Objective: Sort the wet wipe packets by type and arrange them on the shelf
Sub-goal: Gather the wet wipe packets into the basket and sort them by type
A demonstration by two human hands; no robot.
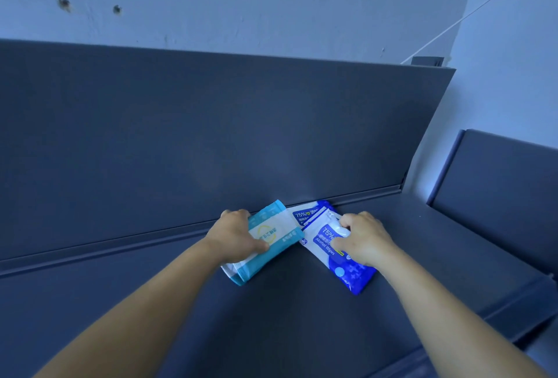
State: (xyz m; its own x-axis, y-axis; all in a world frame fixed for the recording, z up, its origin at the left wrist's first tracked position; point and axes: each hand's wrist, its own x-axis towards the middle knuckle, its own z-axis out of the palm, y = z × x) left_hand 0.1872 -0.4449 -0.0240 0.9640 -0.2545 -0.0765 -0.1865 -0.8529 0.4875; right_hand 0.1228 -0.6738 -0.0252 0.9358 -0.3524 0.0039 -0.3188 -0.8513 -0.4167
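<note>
On dark grey shelf (302, 317): left hand (234, 237) grasping teal wipe packet (265, 241); right hand (363, 240) grasping blue "75% Alcohol Wipes" packet (335, 252), overlapping second blue "75%" packet (305, 214) behind.

Dim bluish light, soft shadows, wide-angle edge bending

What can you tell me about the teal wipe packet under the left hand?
The teal packet is a soft, flat plastic pouch, teal at its edges with a white central panel bearing a yellowish ring logo. It lies tilted on the dark shelf, its far corner near the back wall. The left hand grips its left side, thumb on top. Its right corner meets the blue alcohol wipes packet.
</note>
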